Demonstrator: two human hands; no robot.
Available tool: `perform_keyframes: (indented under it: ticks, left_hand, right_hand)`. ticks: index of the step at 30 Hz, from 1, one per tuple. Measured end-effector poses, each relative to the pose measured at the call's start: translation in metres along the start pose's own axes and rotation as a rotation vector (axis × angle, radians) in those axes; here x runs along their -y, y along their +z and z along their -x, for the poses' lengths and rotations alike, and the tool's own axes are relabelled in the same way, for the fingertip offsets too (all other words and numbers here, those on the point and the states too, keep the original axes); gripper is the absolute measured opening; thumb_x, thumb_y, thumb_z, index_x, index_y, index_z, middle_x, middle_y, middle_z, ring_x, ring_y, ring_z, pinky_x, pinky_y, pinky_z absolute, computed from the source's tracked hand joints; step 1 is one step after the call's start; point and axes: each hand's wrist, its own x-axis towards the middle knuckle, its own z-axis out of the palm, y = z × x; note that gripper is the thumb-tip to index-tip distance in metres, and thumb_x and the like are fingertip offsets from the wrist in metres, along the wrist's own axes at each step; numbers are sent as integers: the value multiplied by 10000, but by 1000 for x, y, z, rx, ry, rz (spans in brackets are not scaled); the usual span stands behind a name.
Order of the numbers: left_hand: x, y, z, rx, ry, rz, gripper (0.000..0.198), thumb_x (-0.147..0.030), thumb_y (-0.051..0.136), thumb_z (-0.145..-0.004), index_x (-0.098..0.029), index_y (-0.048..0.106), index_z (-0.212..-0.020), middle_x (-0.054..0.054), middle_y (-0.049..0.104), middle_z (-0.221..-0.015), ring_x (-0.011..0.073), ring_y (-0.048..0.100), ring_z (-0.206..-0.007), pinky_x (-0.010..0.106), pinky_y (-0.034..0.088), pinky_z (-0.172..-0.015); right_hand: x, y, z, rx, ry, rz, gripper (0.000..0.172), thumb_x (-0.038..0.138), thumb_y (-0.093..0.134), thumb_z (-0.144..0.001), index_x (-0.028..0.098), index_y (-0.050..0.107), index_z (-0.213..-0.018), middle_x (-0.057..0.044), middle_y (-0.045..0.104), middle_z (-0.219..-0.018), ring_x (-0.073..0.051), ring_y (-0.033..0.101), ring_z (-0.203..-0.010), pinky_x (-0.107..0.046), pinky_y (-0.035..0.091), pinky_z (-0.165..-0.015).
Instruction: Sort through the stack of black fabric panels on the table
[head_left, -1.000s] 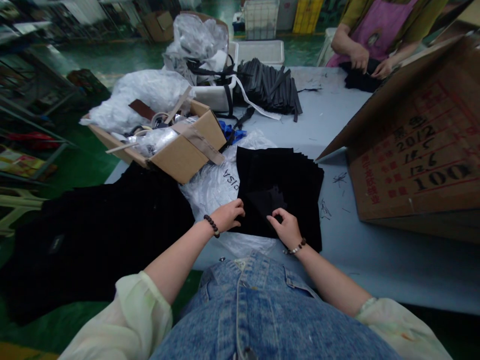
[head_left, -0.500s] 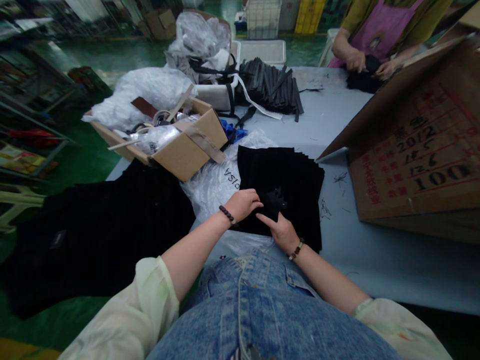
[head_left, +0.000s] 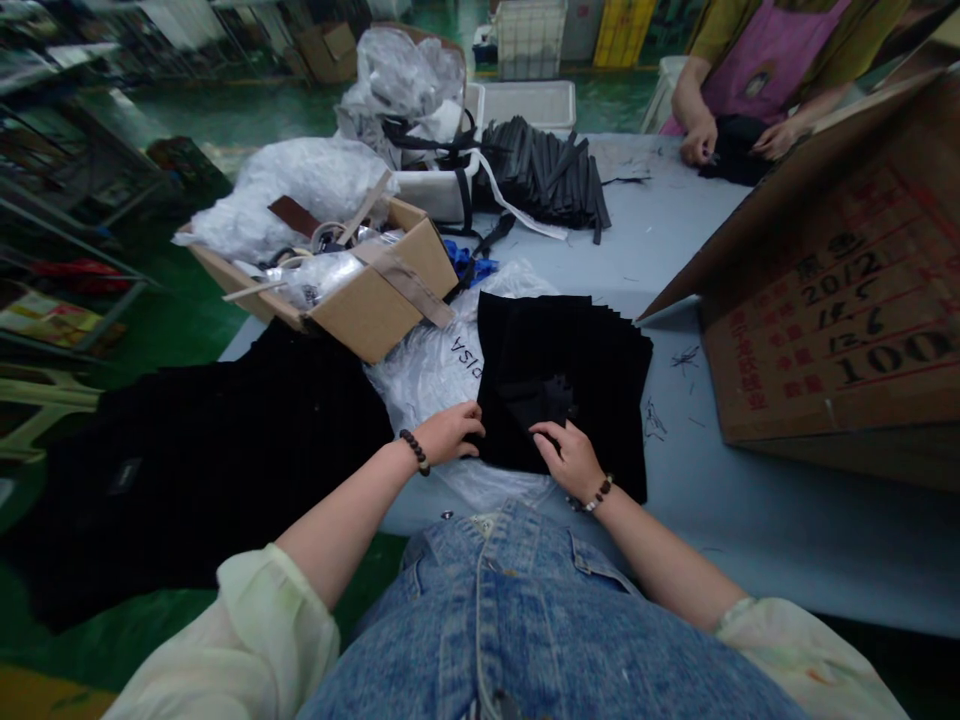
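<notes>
A stack of black fabric pieces (head_left: 607, 360) lies before me, its edges fanned at the upper right. Smaller, slightly shiny black pieces (head_left: 551, 392) with a jagged edge rest over it. My right hand (head_left: 574, 462) has its thumb and fingers closed at the near end of these small pieces; the exact grip is dark. My left hand (head_left: 448, 432) is at the stack's left edge, fingers curved, with a gap between thumb and forefinger. Under the stack spreads a clear plastic bag (head_left: 420, 375) with printed letters.
A cardboard box (head_left: 382, 310) of tapes and scraps stands left of the stack. Black cloth (head_left: 225, 470) hangs at the left. A large printed carton (head_left: 825, 350) leans at the right. Dark strips (head_left: 544, 170) lie farther back. A co-worker's hands (head_left: 701, 140) handle black material across the table.
My left hand has left the small black pieces and moved left to the stack's edge. My right hand stays by them, its forefinger now more bent. The shiny black area reaches farther left.
</notes>
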Motion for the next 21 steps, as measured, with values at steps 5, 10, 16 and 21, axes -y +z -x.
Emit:
perform_keyframes:
  ticks: [5, 10, 16, 21]
  left_hand:
    - [-3, -10, -6, -8, -34, 73, 46, -159, 619, -723, -143, 641, -687, 15, 517, -773, 98, 504, -681, 195, 400, -651]
    - [-22, -24, -17, -141, -71, 79, 133, -147, 560, -759, -126, 614, -639, -1, 534, -676, 87, 491, -619, 193, 364, -604]
    - [-45, -30, -34, -339, -36, 148, 176, -204, 600, -751, -116, 550, -607, 1, 518, -671, 97, 491, -636, 199, 370, -604]
    - [-23, -19, -20, -309, 13, 118, 314, -227, 747, -589, -131, 526, -791, 18, 494, -881, 103, 496, -683, 210, 419, -628]
  right_hand:
    - [3, 3, 1, -21, 10, 64, 195, 295, 465, -807, 194, 623, -862, -70, 587, -842, -187, 568, -772, -280, 441, -700]
    - [7, 4, 2, 5, -1, 182, 216, 372, 528, -775, 201, 613, -876, -66, 575, -849, -188, 566, -741, -271, 439, -654]
    - [4, 9, 1, -24, -4, 185, 207, 370, 556, -749, 190, 611, -834, -60, 568, -819, -173, 546, -683, -252, 408, -596]
    - [-5, 7, -5, -108, 121, -22, 272, 328, 475, -790, 174, 505, -567, 17, 441, -533, -122, 449, -530, -229, 335, -536]
